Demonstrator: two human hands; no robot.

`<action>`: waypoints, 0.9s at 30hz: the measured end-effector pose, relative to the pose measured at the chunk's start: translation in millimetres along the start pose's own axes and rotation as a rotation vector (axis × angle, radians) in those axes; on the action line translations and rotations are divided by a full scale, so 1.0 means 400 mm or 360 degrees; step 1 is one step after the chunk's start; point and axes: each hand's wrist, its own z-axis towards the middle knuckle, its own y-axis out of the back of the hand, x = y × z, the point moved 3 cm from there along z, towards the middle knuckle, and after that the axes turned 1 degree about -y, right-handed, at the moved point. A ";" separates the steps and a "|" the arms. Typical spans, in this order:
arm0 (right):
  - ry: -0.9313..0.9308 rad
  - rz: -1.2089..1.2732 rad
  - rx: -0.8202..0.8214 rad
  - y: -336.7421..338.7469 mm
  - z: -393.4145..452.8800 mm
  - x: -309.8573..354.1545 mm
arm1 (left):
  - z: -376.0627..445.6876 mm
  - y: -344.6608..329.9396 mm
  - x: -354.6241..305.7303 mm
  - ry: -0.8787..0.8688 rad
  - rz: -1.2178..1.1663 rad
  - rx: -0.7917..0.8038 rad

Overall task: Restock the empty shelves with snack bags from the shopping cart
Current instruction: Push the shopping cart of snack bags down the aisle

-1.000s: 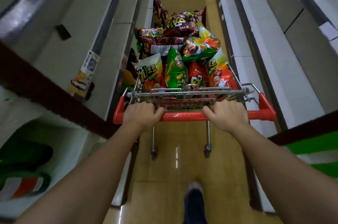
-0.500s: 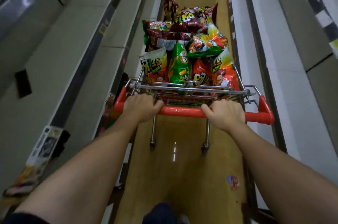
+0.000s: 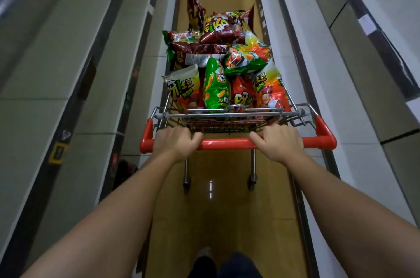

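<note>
Since the earlier frames the shopping cart [image 3: 229,118] has rolled further along the aisle: the yellow-and-black shelf tag [image 3: 58,152] on the left now sits beside the left forearm, and a small coloured scrap seen on the floor half a second ago is out of view. Both hands keep the same hold.

Head view: the left hand [image 3: 176,143] and the right hand [image 3: 279,142] each curl round the red handle bar [image 3: 226,144], fingers wrapped over its top, one hand towards each end. Two bare forearms reach in from the bottom corners, and a shoe [image 3: 204,252] shows at the bottom edge.

Snack bags [image 3: 223,59] fill the wire basket and heap above its rim. About nine can be counted, though some are partly buried. Along the near row stand four: a pale bag [image 3: 183,86] printed with "土豆", a green bag [image 3: 216,89] with orange sticks pictured, a red bag [image 3: 242,93], and an orange-red bag [image 3: 270,89] with a cartoon chef and the same "土豆". Above them lies one green-and-orange bag [image 3: 247,57], and behind it roughly four dark brown bags [image 3: 223,26], one with large yellow letters I cannot read for certain.

Bare pale shelves [image 3: 68,77] run along both sides, with white price strips on the right. Two rear cart wheels rest on the glossy tan floor [image 3: 223,216].
</note>
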 end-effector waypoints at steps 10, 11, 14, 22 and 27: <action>0.0017 0.0025 0.0016 0.149 0.628 -0.210 | 0.673 0.147 0.053 0.0076 -0.0140 0.0041; 0.0029 0.0024 0.0013 0.165 0.689 -0.231 | 0.732 0.169 0.056 0.0069 -0.0088 0.0041; 0.0042 0.0032 0.0022 0.208 0.886 -0.297 | 0.919 0.247 0.053 0.0039 0.0025 0.0030; 0.0029 0.0004 -0.0034 0.291 1.404 -0.459 | 1.423 0.388 0.091 0.0001 0.0098 -0.0001; -0.0013 -0.0050 -0.0051 0.362 1.740 -0.555 | 1.760 0.487 0.128 0.0009 0.0097 0.0009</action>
